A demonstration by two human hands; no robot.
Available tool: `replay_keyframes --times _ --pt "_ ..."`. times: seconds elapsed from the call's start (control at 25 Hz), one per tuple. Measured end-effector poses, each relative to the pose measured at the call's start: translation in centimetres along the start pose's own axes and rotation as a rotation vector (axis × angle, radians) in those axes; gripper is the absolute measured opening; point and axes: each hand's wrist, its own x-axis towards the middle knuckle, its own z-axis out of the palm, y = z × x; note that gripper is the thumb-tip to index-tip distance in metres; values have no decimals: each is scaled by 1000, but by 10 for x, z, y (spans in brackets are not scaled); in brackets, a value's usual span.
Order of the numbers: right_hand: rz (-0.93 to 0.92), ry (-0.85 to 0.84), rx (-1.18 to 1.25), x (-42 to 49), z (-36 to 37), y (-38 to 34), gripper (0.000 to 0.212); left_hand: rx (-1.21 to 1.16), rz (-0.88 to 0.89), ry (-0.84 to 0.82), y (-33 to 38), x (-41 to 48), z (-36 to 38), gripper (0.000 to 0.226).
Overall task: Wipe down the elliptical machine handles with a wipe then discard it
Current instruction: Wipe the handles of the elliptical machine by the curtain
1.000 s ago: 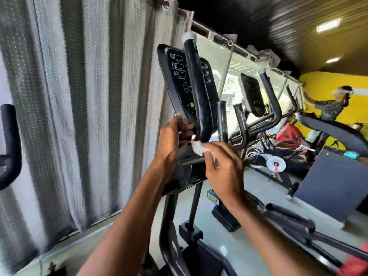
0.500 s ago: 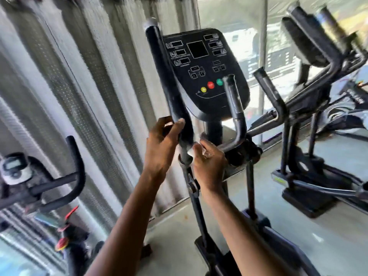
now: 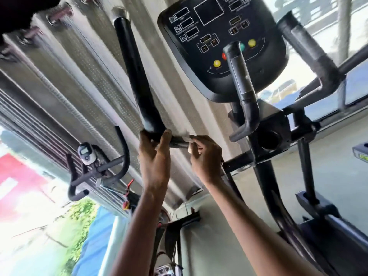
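Note:
The elliptical's long black left handle rises from its lower bend toward the upper left. My left hand grips that handle at the bend, thumb and fingers curled round the tube. Just to its right my right hand pinches a small white wipe against the thinner bar under the handle. The wipe is mostly hidden by my fingers. A short inner grip stands in front of the black console with its coloured buttons. The right handle shows at the upper right.
A grey curtain hangs close behind the handle. An exercise bike's handlebar and small display sit at the left. The elliptical's frame and pedal arm fill the lower right. A window lies behind the console.
The view has tilted and swung closer to the machine. My left hand has slid down to the handle's bend, and my right hand with the wipe has moved out along the bar beside it.

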Motion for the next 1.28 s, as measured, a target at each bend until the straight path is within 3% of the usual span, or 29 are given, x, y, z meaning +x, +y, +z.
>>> replay_keyframes --times 0.36,0.56,0.64,0.8,0.92,1.04,1.16,1.2,1.28 --pt "29 -211 33 30 -8 7 22 29 15 133 -7 -15 11 25" --pt "-211 -402 275 45 -21 -29 25 71 61 191 -5 -16 11 34" --pt "-151 -462 193 57 -21 -24 19 84 73 196 -2 -17 10 34" --pt "-50 -594 346 74 -24 -48 18 46 75 245 9 -18 13 43" --pt "16 -665 263 81 -25 -52 18 56 88 251 20 -13 11 39" --pt "288 -753 463 95 -17 -55 15 96 83 247 28 -9 11 28" --pt "629 -671 797 105 -6 -74 8 115 91 256 35 -2 7 28" --pt "663 -654 845 105 -6 -76 9 122 98 258 36 0 4 28" --pt "446 -702 743 97 -12 -65 12 120 99 255 36 2 2 26"
